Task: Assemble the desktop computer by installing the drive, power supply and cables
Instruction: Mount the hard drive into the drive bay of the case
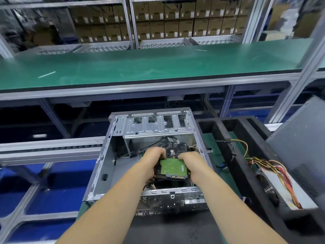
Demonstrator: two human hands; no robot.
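Green counter (140,67) is stretching far behind. Left hand (152,160) and right hand (190,163) are gripping the drive (173,167) over the open case (105,164); keeping it level should help it slide in.

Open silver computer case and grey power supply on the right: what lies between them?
In the head view, a black foam tray wall separates the case from the power supply, with loose coloured wires draped there.

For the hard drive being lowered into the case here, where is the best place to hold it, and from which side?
By its two long side edges, one hand from each side, as the left hand and right hand do now. The hard drive faces circuit board up with its connector toward the person, so edge grips probably keep fingers off both.
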